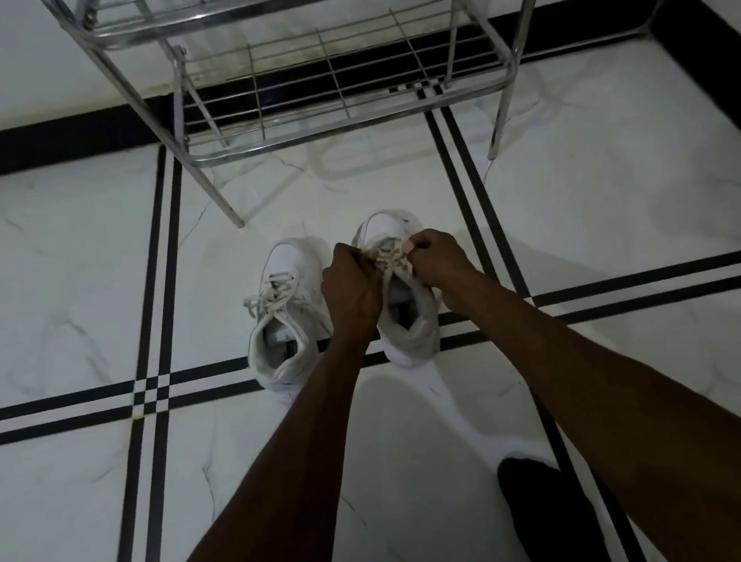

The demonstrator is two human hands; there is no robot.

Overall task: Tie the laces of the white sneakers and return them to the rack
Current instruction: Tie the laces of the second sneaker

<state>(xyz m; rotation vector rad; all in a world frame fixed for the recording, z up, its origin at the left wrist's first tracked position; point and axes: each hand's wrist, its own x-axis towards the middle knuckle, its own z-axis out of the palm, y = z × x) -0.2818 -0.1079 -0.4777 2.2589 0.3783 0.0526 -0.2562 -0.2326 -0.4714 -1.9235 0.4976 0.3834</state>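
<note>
Two white sneakers stand side by side on the tiled floor, toes toward the rack. The left sneaker [280, 315] has its laces in a loose bow across the tongue. Over the right sneaker [408, 322], my left hand [351, 289] and my right hand [441, 261] are both closed on its laces [387, 259], pulling them apart just above the eyelets. My hands hide most of that shoe's lacing. The metal shoe rack [337, 127] stands just beyond the sneakers, and its lower wire shelf holds nothing.
The floor is white marble-look tile [69, 284] with black double stripes. A black skirting [34, 144] runs along the wall behind the rack. A dark foot or shoe [545, 512] is at the bottom right, near my right arm.
</note>
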